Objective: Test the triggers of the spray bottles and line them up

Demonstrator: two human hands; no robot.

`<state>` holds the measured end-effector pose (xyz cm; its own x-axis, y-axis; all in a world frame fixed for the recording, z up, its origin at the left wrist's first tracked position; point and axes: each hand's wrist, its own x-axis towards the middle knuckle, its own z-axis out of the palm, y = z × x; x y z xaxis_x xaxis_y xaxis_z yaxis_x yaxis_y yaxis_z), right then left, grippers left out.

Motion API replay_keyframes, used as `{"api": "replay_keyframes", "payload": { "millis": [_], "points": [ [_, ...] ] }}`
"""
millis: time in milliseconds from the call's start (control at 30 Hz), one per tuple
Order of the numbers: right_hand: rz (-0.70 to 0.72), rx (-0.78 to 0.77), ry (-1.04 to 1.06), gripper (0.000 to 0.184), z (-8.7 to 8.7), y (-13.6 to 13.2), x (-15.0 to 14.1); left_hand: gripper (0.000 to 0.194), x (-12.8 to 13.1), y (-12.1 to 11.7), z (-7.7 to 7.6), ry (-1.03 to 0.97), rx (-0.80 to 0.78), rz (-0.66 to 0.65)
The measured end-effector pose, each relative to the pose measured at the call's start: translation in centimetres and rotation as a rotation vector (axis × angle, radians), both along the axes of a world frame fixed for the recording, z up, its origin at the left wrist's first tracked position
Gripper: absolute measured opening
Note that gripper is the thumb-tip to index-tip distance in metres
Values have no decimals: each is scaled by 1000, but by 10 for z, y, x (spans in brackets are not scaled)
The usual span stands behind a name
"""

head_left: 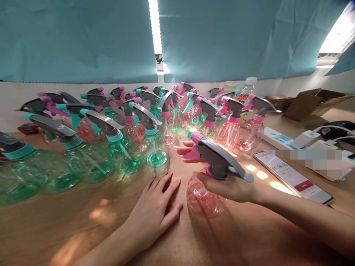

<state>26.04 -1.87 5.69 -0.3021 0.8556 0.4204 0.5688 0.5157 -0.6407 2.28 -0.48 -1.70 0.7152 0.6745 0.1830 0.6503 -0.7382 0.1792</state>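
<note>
My right hand (233, 186) is at the neck of a clear pink spray bottle (203, 197), its thumb across the near side and its other fingers reaching past the pink trigger. The bottle has a grey and pink spray head and stands upright, its base at or close to the table. To its left, my left hand (158, 207) lies palm down on the wood with fingers spread, touching no bottle. Beyond that hand stands a green spray bottle (155, 149) with a turquoise collar. A pink spray bottle (252, 129) stands behind my right hand.
Several more green and pink spray bottles crowd the left and back of the wooden table (116, 225). At right lie a phone (294, 177) showing a timer and a white power strip (280, 138) with plugs. Behind are a cardboard box (313, 103) and teal curtains (235, 40).
</note>
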Motion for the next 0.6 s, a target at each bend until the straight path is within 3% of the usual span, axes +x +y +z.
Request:
{"api": "replay_keyframes", "payload": {
  "millis": [200, 433, 600],
  "points": [
    [21, -132, 59, 63, 4, 0, -3, 49, 0, -1, 2, -8, -37, 5],
    [165, -42, 224, 69, -2, 5, -13, 49, 0, -2, 4, 1, -50, 13],
    [168, -41, 200, 71, -3, 6, -14, 48, 0, -1, 4, 6, -61, 20]
  ]
}}
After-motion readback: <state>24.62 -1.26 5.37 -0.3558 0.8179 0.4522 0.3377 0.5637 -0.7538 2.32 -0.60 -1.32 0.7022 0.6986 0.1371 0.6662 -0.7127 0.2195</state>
